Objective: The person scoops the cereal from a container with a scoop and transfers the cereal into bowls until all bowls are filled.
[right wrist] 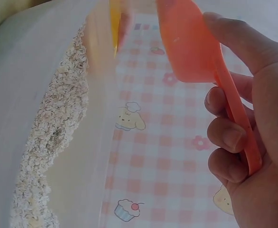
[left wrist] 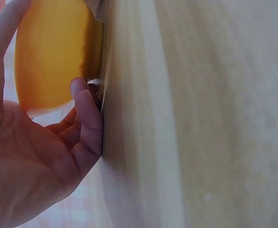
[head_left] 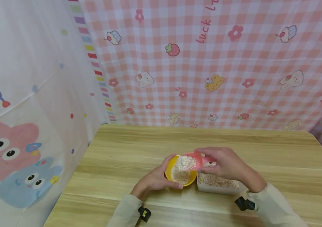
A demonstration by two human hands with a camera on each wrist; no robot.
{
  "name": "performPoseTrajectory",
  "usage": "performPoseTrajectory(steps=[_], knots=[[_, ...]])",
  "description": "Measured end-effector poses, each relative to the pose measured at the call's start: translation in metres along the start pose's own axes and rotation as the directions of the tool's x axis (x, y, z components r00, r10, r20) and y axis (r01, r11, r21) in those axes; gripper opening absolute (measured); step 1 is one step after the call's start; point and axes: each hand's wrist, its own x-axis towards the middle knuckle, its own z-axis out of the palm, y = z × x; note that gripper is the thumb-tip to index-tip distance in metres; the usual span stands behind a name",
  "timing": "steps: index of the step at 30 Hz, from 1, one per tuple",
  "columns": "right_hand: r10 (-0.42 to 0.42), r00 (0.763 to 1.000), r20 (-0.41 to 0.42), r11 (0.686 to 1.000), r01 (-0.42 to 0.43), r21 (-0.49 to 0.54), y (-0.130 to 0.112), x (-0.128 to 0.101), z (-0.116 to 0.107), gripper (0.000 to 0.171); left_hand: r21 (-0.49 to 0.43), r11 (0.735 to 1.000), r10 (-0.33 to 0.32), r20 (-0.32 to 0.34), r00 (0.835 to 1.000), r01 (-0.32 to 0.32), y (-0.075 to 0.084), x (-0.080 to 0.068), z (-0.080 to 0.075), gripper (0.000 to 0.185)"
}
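Right grip tips scoop over seemingly oat-filled bowl

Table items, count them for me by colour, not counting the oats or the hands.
Yellow: 1, the bowl holding oats, held by the left hand.
Pink: 1, the scoop tipped over the bowl, in the grip of the right hand.
White: 1, the tub of oats beside the bowl.
Total: 3.

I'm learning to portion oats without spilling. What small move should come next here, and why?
Probably tip the pink scoop a little further. The right hand holds it tilted over the yellow bowl, which the left hand steadies, and oats remain heaped in the scoop, above those already in the bowl.
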Motion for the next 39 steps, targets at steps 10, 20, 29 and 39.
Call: performPoseTrajectory(steps=[10,20,29,39], knots=[[-0.058,0.998,0.008,0.992,0.059,-0.11,-0.005,0.004,0.0,0.055,-0.014,1.0,0.012,0.009,1.0,-0.012,0.001,0.0,0.0,0.116],[-0.095,0.995,0.02,0.979,0.097,-0.178,-0.008,0.003,-0.002,0.055,-0.003,1.0,0.013,0.013,1.0,-0.013,0.0,0.002,0.0,0.115],[-0.181,0.983,0.043,0.934,0.186,-0.304,-0.014,0.004,-0.004,0.054,-0.02,1.0,0.023,0.023,0.999,-0.022,0.0,0.002,0.0,0.114],[-0.291,0.956,0.025,0.874,0.277,-0.399,-0.016,0.005,-0.002,0.051,-0.024,1.0,0.014,0.021,1.0,-0.014,0.0,0.002,0.0,0.113]])
